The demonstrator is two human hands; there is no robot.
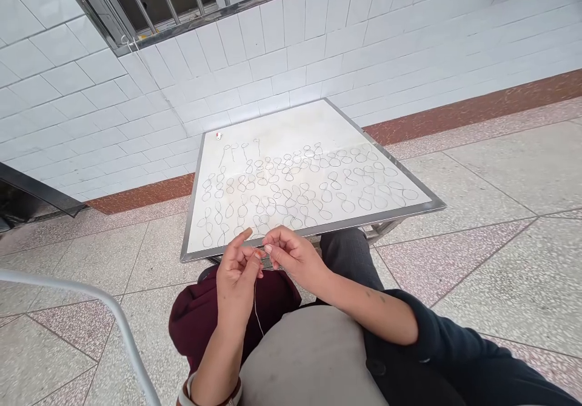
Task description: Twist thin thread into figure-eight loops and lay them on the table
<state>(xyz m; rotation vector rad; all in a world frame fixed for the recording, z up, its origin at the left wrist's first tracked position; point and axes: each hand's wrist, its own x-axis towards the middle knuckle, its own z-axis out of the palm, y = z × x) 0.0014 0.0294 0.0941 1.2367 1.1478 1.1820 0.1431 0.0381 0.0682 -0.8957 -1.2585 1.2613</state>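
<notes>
My left hand (239, 265) is closed in a pinch on a small orange-red item (258, 253) between thumb and fingers. A thin pale string (256, 309) hangs from that pinch down toward my lap. My right hand (287, 251) is close beside it, thumb and index finger pressed together at the same spot; what they pinch is too small to name. Both hands are over my lap, just at the near edge of a white table (282, 124). Many thin dark wire or thread loops (334, 185), shaped like figure eights, lie on the table.
A small red and white item (219, 136) sits at the table's far left corner. Thin pieces with small looped tops (245, 146) lie near it. A tiled wall (273, 69) with a barred window stands behind. A curved grey tube (107, 300) is at the lower left.
</notes>
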